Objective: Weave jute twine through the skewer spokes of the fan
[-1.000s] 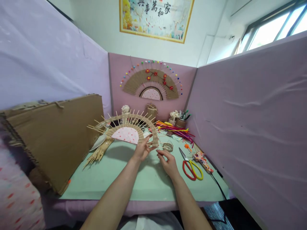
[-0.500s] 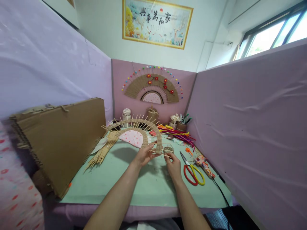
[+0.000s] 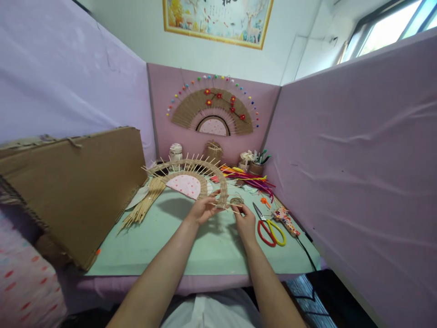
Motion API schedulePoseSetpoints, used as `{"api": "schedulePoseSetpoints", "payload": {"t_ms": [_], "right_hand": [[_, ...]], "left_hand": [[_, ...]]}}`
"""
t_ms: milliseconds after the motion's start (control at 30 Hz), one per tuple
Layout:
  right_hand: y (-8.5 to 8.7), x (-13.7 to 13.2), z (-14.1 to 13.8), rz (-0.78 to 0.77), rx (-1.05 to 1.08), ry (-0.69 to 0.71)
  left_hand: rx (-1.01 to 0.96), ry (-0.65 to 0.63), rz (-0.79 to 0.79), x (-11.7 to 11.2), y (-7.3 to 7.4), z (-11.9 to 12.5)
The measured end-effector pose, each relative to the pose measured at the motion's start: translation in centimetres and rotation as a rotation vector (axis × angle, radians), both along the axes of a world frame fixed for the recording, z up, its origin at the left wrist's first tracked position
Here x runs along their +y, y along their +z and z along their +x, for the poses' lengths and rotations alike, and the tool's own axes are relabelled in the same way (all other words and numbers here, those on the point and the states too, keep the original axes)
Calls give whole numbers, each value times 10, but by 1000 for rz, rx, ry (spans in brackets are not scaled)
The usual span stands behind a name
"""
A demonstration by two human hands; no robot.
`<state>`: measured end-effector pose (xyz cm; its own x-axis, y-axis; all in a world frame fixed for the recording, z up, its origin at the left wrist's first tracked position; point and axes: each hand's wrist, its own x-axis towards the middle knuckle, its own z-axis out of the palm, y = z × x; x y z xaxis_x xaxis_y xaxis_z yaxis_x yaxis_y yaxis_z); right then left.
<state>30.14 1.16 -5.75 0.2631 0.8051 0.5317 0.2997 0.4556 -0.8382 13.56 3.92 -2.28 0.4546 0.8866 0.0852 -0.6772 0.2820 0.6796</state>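
A half-round woven fan frame [image 3: 224, 183] of thin bamboo sticks and tan twine is held tilted above the table, with a pink-dotted half-circle [image 3: 186, 185] at its centre. My left hand [image 3: 203, 210] is closed on its lower right end, thumb over the woven band. Just right of that end, my right hand [image 3: 245, 219] pinches by the stick tips, seemingly on the twine; the strand itself is too thin to make out clearly. A small coil of twine [image 3: 236, 200] shows right behind the right fingertips.
Red-and-yellow-handled scissors [image 3: 271, 232] and a flower-patterned glue gun [image 3: 286, 222] with a black cord lie at right. Bamboo sticks [image 3: 143, 210] and a cardboard sheet [image 3: 78, 191] are at left. Pipe cleaners [image 3: 251, 181] and jars [image 3: 175, 152] stand behind. A finished fan [image 3: 191, 108] hangs on the back panel.
The head view has tipped downward a little, so everything sits higher in the picture. Both hands keep their grips at the frame's right end with hardly any movement.
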Motion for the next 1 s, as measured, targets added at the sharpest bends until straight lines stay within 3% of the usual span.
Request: {"api": "schedulePoseSetpoints", "payload": {"t_ms": [233, 367, 567, 667, 833, 1000], "right_hand": [[2, -2, 5, 100, -46, -37], [7, -5, 7, 168, -69, -110], [12, -11, 8, 253, -82, -79], [9, -8, 9, 198, 35, -63], [3, 1, 12, -35, 289, 59], [2, 3, 11, -82, 266, 102]], "left_hand": [[-14, 108, 4, 1, 6, -6], [2, 90, 11, 3, 6, -8], [33, 64, 15, 5, 4, -9], [53, 32, 5, 3, 5, -9], [84, -65, 8, -4, 8, -8], [76, -118, 8, -5, 7, -9]]}}
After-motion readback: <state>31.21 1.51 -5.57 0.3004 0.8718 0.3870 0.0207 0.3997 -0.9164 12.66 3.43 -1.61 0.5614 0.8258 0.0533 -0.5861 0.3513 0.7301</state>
